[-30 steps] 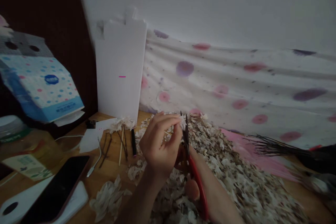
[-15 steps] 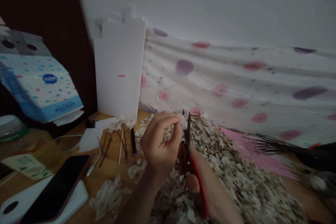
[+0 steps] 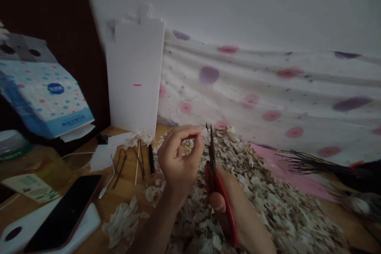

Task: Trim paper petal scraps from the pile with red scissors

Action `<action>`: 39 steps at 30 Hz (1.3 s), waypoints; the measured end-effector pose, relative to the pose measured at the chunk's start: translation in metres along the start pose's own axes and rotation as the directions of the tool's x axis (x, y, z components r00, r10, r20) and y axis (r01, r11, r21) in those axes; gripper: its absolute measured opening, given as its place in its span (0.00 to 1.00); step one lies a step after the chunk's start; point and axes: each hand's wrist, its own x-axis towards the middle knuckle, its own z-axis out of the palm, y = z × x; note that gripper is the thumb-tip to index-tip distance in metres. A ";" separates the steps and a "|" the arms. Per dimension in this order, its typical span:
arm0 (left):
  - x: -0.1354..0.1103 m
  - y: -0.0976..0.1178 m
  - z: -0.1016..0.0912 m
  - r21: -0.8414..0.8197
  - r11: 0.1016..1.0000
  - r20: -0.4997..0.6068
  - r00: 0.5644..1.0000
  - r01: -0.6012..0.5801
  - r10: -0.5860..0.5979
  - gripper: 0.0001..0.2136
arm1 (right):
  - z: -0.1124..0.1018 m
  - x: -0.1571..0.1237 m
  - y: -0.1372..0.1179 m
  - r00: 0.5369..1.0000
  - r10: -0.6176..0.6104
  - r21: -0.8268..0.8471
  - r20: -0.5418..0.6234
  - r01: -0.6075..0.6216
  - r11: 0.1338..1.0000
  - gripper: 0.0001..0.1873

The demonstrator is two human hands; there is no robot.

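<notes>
Between the thumb and fingertips of my left hand (image 3: 180, 156) is a small pale, thin petal-like piece (image 3: 205, 135). My right hand (image 3: 226, 202) grips red-handled scissors (image 3: 224, 206), blades pointing up and slightly parted beside that piece. Whether the blades touch it I cannot tell. Below and behind both hands spreads a large heap of dry, pale, petal-like flakes (image 3: 268, 194). A crumpled pale bunch of the same look (image 3: 123, 220) lies left of my left forearm.
At left are a phone (image 3: 65, 214) on a white object, a jar (image 3: 13, 143) and a tissue pack (image 3: 56, 91). Thin sticks (image 3: 137, 162) and a black pen (image 3: 151, 160) lie near a white board (image 3: 135, 79). Dark thin stems (image 3: 309, 162) rest at right on pink plastic (image 3: 285, 170).
The scissor blades have come closer together, with my right fingers drawing in on the handles. My left hand has shifted slightly left and still pinches the pale piece.
</notes>
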 end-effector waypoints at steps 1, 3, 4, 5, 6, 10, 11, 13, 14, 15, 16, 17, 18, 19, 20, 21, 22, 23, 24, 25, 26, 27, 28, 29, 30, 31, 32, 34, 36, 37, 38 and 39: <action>0.000 0.000 -0.001 -0.003 1.000 0.001 1.000 0.005 -0.005 0.08 | 0.000 0.000 0.000 1.000 0.000 -0.012 -0.001 0.000 1.000 0.42; 0.001 -0.001 -0.002 -0.010 1.000 0.000 1.000 0.007 -0.007 0.09 | 0.000 0.000 0.001 1.000 -0.005 -0.029 -0.005 0.005 1.000 0.42; 0.001 -0.001 -0.002 -0.012 1.000 -0.001 1.000 0.010 -0.010 0.09 | 0.001 0.000 0.001 1.000 -0.010 -0.034 -0.006 0.009 0.999 0.42; 0.001 -0.001 -0.002 -0.010 1.000 -0.001 1.000 0.013 -0.013 0.09 | 0.001 0.000 0.001 1.000 -0.012 -0.037 -0.008 0.012 0.999 0.42; 0.001 -0.001 -0.002 -0.008 1.000 -0.001 1.000 0.017 -0.017 0.08 | 0.001 0.000 0.000 1.000 -0.016 -0.040 -0.009 0.015 0.999 0.42; 0.003 -0.001 -0.002 0.001 0.999 -0.003 0.999 0.032 -0.032 0.07 | 0.000 0.001 -0.003 1.000 0.003 -0.076 -0.014 -0.004 0.997 0.43; 0.003 -0.001 -0.002 -0.002 0.999 -0.004 0.999 0.034 -0.034 0.07 | 0.000 0.002 -0.003 1.000 0.010 -0.088 -0.020 -0.012 0.996 0.43; 0.004 -0.001 -0.003 -0.006 0.999 -0.006 0.999 0.039 -0.039 0.07 | 0.000 0.004 -0.004 0.999 0.004 -0.101 -0.049 -0.009 0.995 0.43; 0.005 -0.002 -0.003 -0.003 0.999 -0.008 0.999 0.043 -0.044 0.06 | -0.001 0.005 -0.004 0.998 -0.008 -0.093 -0.061 0.002 0.996 0.43; 0.005 -0.002 -0.004 0.002 0.999 -0.011 0.999 0.049 -0.049 0.06 | -0.002 0.006 -0.004 0.997 -0.015 -0.070 -0.070 0.010 0.997 0.43; 0.006 -0.002 -0.004 0.012 0.998 -0.014 0.998 0.057 -0.057 0.05 | -0.003 0.006 -0.003 0.997 -0.010 -0.034 -0.071 0.008 0.999 0.42; 0.006 -0.002 -0.004 0.023 0.998 -0.019 0.998 0.066 -0.065 0.04 | -0.005 0.005 -0.003 0.997 0.004 0.007 -0.072 -0.004 1.000 0.41; 0.006 -0.002 -0.005 0.034 0.997 -0.025 0.997 0.074 -0.073 0.04 | -0.007 0.005 -0.002 0.997 0.030 0.042 -0.069 -0.027 0.999 0.39; 0.006 -0.002 -0.005 0.044 0.995 -0.028 0.996 0.084 -0.083 0.04 | -0.010 0.004 -0.001 0.995 0.063 0.056 -0.076 -0.058 0.997 0.37; 0.006 -0.002 -0.005 0.051 0.994 -0.031 0.995 0.094 -0.092 0.04 | -0.013 0.003 0.000 0.990 0.094 0.047 -0.106 -0.090 0.995 0.35; 0.006 -0.001 -0.005 0.052 0.993 -0.031 0.994 0.107 -0.106 0.04 | -0.016 0.003 0.001 0.980 0.123 0.024 -0.155 -0.121 0.992 0.33; 0.005 -0.001 -0.004 0.045 0.991 -0.026 0.992 0.126 -0.125 0.04 | -0.018 0.003 0.001 0.967 0.141 0.006 -0.214 -0.143 0.990 0.31; 0.005 0.000 -0.004 0.031 0.988 -0.015 0.988 0.151 -0.151 0.04 | -0.021 0.003 0.002 0.952 0.147 0.008 -0.268 -0.150 0.989 0.30; 0.004 0.001 -0.003 0.010 0.983 0.002 0.983 0.182 -0.182 0.04 | -0.023 0.004 0.003 0.942 0.141 0.034 -0.304 -0.138 0.990 0.28; 0.003 0.003 -0.002 -0.011 0.976 0.027 0.976 0.216 -0.215 0.04 | -0.024 0.004 0.003 0.938 0.122 0.078 -0.325 -0.102 0.992 0.27; 0.002 0.004 0.000 -0.030 0.969 0.057 0.968 0.246 -0.244 0.04 | -0.025 0.005 0.004 0.940 0.092 0.137 -0.329 -0.049 0.989 0.26; 0.000 0.006 0.001 -0.040 0.962 0.090 0.960 0.270 -0.266 0.04 | -0.026 0.006 0.003 0.946 0.055 0.195 -0.320 0.009 0.981 0.25; -0.002 0.007 0.003 -0.044 0.957 0.121 0.953 0.286 -0.279 0.04 | -0.026 0.007 0.003 0.948 0.024 0.245 -0.318 0.058 0.968 0.24; -0.004 0.008 0.004 -0.044 0.955 0.148 0.947 0.293 -0.284 0.04 | -0.026 0.008 0.002 0.944 0.009 0.284 -0.329 0.090 0.955 0.23; -0.006 0.009 0.006 -0.041 0.954 0.171 0.943 0.296 -0.285 0.04 | -0.026 0.009 0.001 0.936 0.008 0.314 -0.351 0.109 0.943 0.22; -0.008 0.010 0.007 -0.038 0.954 0.190 0.939 0.298 -0.286 0.04 | -0.026 0.010 0.000 0.925 0.020 0.340 -0.379 0.119 0.933 0.22; -0.011 0.011 0.008 -0.035 0.953 0.209 0.935 0.301 -0.288 0.05 | -0.025 0.011 -0.001 0.914 0.038 0.361 -0.405 0.122 0.925 0.23; -0.014 0.012 0.010 -0.027 0.948 0.244 0.922 0.318 -0.302 0.06 | -0.025 0.012 -0.002 0.892 0.076 0.397 -0.445 0.121 0.910 0.23; -0.016 0.012 0.011 -0.025 0.937 0.270 0.905 0.349 -0.330 0.08 | -0.025 0.013 -0.002 0.892 0.107 0.434 -0.439 0.106 0.895 0.23; -0.016 0.012 0.011 -0.028 0.930 0.277 0.897 0.367 -0.346 0.08 | -0.025 0.014 -0.001 0.894 0.126 0.451 -0.430 0.092 0.888 0.23; -0.016 0.012 0.011 -0.032 0.923 0.282 0.889 0.384 -0.360 0.08 | -0.025 0.014 -0.001 0.897 0.143 0.466 -0.418 0.076 0.882 0.22; -0.016 0.012 0.012 -0.036 0.918 0.289 0.883 0.395 -0.369 0.08 | -0.026 0.013 0.000 0.901 0.156 0.474 -0.406 0.062 0.878 0.22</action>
